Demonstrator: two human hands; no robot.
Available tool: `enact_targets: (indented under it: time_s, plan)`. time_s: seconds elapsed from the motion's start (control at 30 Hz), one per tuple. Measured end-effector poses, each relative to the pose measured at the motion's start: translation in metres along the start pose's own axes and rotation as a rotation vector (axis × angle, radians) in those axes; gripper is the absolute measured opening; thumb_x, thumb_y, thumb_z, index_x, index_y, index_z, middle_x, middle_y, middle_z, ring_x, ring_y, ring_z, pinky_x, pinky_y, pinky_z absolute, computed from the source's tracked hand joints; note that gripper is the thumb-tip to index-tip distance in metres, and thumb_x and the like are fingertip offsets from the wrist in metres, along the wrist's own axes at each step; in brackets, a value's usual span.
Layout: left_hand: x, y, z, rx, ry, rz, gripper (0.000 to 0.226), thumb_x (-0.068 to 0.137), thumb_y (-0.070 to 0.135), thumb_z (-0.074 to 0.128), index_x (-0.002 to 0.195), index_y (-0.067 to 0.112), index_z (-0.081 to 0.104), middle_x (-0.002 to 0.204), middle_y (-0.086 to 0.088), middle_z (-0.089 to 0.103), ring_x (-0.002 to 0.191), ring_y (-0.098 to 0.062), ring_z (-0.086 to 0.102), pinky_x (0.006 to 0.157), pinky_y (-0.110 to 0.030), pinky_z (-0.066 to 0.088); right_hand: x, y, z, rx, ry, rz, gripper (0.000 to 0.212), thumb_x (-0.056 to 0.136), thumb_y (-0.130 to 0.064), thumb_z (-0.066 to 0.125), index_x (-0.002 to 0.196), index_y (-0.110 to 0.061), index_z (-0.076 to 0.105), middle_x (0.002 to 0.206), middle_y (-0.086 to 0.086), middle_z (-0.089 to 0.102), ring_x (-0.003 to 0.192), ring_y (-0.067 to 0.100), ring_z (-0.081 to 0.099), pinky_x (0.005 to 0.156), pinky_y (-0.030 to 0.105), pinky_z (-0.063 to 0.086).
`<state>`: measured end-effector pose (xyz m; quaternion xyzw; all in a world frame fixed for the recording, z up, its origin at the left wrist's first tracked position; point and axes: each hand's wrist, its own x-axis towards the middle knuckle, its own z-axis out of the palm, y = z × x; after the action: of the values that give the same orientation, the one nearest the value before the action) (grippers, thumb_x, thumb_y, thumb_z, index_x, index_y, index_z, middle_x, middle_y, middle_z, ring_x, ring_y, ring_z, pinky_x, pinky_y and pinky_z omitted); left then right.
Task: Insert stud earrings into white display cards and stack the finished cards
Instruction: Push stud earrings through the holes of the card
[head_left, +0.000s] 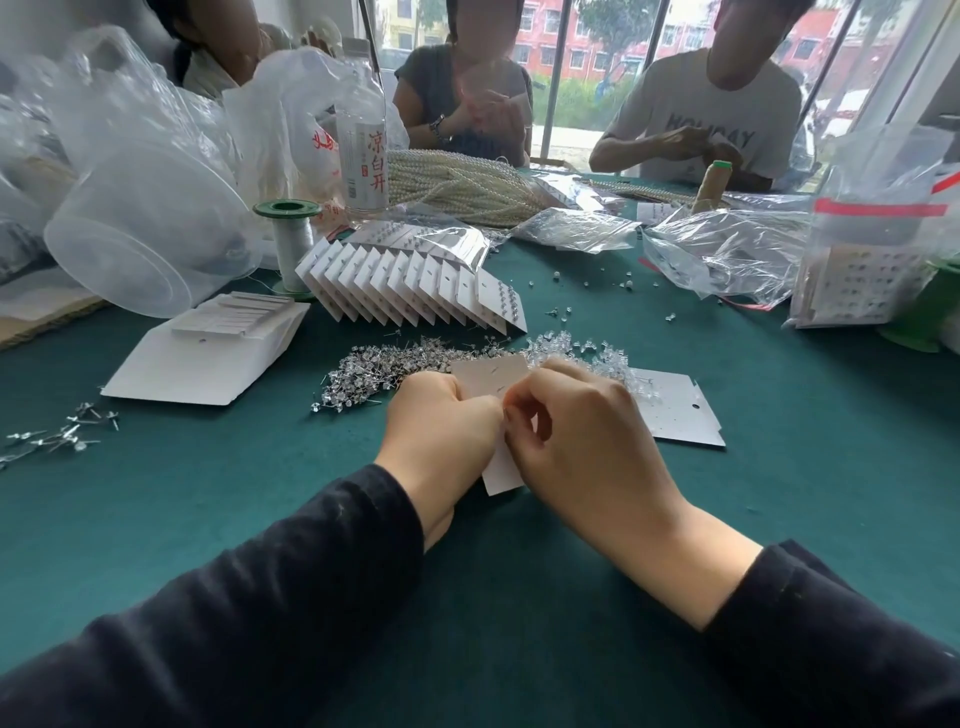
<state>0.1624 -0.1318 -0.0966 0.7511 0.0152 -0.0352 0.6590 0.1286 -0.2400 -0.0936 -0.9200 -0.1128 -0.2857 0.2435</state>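
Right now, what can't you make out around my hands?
Head view: middle of the white paper display card, hidden behind the left hand and right hand.
Head view: whether a stud is being inserted, covered by both hands.
Head view: pile of loose silver stud earrings, too small to count.

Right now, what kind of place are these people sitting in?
Probably a small jewellery-packing workshop: loose stud earrings heaped on the green table, a fanned row of filled white cards behind them, and bundled pearl strands farther back.
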Motion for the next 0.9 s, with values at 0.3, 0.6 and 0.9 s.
enact_targets:
  time_s: [0.3,0.6,0.9]
  plan:
    - [0.015,0.024,-0.035,-0.014,-0.442,0.215,0.052,0.076,0.061,0.041,0.085,0.021,0.073,0.075,-0.006,0.073,0.069,-0.018,0.066,0.064,-0.019,0.053,0.005,0.010,-0.010,0.041,0.243,0.032,0.004,0.083,-0.010,0.052,0.080,-0.011,0.055,0.082,0.000,0.054,0.075,0.020,0.053,0.064,0.035,0.044]
    - [0.042,0.005,-0.053,1.092,-0.097,0.661,0.030,0.077,0.047,0.063,0.100,0.028,0.069,0.104,0.008,0.054,0.110,-0.015,0.038,0.088,-0.031,0.024,0.014,0.030,-0.022,1.073,0.057,0.626,0.022,0.086,0.004,0.053,0.080,-0.015,0.062,0.066,-0.004,0.069,0.063,0.011,0.064,0.052,0.025,0.056]
    - [0.042,0.009,-0.052,0.786,0.080,0.726,0.014,0.080,0.025,0.068,0.082,0.014,0.075,0.079,0.003,0.066,0.080,-0.012,0.052,0.077,-0.024,0.034,0.014,0.028,-0.025,1.400,-0.077,0.709,0.027,0.086,0.009,0.045,0.087,-0.009,0.065,0.076,0.006,0.071,0.070,0.019,0.066,0.065,0.036,0.057]
